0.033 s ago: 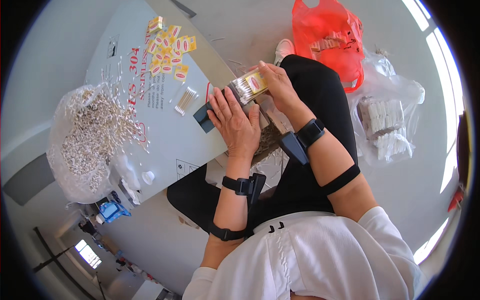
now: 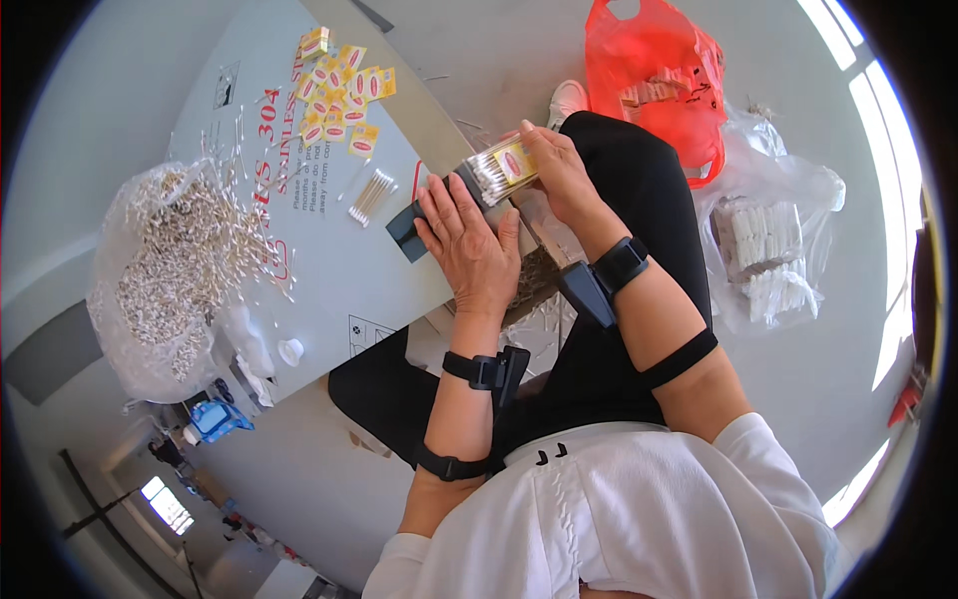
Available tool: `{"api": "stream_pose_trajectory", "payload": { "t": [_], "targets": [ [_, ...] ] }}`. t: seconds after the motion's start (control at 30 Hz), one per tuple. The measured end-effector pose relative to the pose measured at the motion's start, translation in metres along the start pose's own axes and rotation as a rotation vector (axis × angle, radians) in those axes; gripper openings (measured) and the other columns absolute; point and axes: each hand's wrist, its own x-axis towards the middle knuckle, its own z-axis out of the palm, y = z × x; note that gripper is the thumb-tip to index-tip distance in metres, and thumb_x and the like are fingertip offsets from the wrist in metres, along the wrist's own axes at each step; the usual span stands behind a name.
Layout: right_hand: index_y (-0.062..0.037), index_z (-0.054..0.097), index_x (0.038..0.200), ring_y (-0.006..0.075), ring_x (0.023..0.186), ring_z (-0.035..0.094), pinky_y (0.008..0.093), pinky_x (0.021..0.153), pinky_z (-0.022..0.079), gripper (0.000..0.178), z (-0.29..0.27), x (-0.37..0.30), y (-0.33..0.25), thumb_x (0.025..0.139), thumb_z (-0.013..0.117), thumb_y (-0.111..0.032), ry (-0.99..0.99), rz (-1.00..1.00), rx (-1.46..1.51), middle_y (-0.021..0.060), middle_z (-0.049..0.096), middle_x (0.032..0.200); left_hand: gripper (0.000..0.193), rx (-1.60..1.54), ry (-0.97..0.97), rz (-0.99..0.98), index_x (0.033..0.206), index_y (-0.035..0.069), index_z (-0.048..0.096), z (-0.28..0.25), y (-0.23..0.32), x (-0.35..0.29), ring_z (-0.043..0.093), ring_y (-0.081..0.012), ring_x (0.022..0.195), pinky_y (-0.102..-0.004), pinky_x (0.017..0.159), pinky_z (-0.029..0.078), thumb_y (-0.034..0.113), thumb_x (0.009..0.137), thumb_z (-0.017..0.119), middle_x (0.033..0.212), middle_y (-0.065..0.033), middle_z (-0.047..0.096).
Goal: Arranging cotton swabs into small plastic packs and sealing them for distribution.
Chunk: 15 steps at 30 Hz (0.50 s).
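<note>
My right hand [image 2: 565, 178] grips a bundle of cotton swabs [image 2: 491, 178] near the table edge; their white tips point toward my left hand. Against the sticks sits a yellow-and-white label card [image 2: 515, 162]. My left hand [image 2: 467, 248] lies flat with its fingers stretched over a dark flat strip [image 2: 407, 234] at the table's edge. The fingertips come close to the swab tips; whether they touch, I cannot tell. A small row of swabs [image 2: 372, 197] lies on the table beyond my left hand. Farther off is a spread of yellow label cards [image 2: 339, 95].
A clear bag [image 2: 105, 290] overflows with loose swabs on the table's left. A small white cap [image 2: 290, 351] sits near it. On the floor at right are a red plastic bag [image 2: 639, 50] and a clear bag with white bundles [image 2: 763, 240]. Below the table edge stands an open carton [image 2: 534, 285].
The view has shifted very slightly. Both hands and the swab bundle keep the same places.
</note>
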Motion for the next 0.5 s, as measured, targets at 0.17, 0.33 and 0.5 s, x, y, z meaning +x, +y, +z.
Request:
{"api": "stream_pose_trajectory", "payload": {
  "t": [0.17,0.33,0.5],
  "targets": [
    [-0.0038,0.064,0.089,0.0066,0.062,0.056,0.0221,0.054,0.042,0.035,0.009,-0.003,-0.007,0.092,0.065,-0.038,0.042,-0.064,-0.155,0.0009,0.063,0.074,0.080,-0.011,0.021,0.002,0.152,0.000,0.022,-0.004,0.001,-0.006,0.009,-0.0405,0.148,-0.0577,0.116,0.007,0.047,0.094,0.053,0.158,-0.0232,0.017],
    [0.0003,0.063,0.092,0.0117,0.068,0.064,0.0261,0.061,0.053,0.020,0.004,-0.001,-0.014,0.083,0.077,-0.011,-0.001,-0.117,-0.161,0.0060,0.067,0.082,0.081,-0.130,0.072,0.001,0.150,-0.002,0.026,-0.008,0.002,-0.008,0.015,-0.0395,0.147,-0.0580,0.116,0.011,0.043,0.091,0.059,0.158,-0.0226,0.020],
    [-0.0001,0.063,0.098,0.0138,0.072,0.067,0.0283,0.065,0.056,0.022,0.007,-0.005,-0.023,0.088,0.073,-0.016,0.009,-0.125,-0.313,0.0073,0.068,0.086,0.082,-0.221,0.081,-0.002,0.148,-0.005,0.028,-0.006,-0.003,-0.009,0.018,-0.0373,0.147,-0.0580,0.116,0.012,0.038,0.088,0.064,0.156,-0.0215,0.025]
  ]
}}
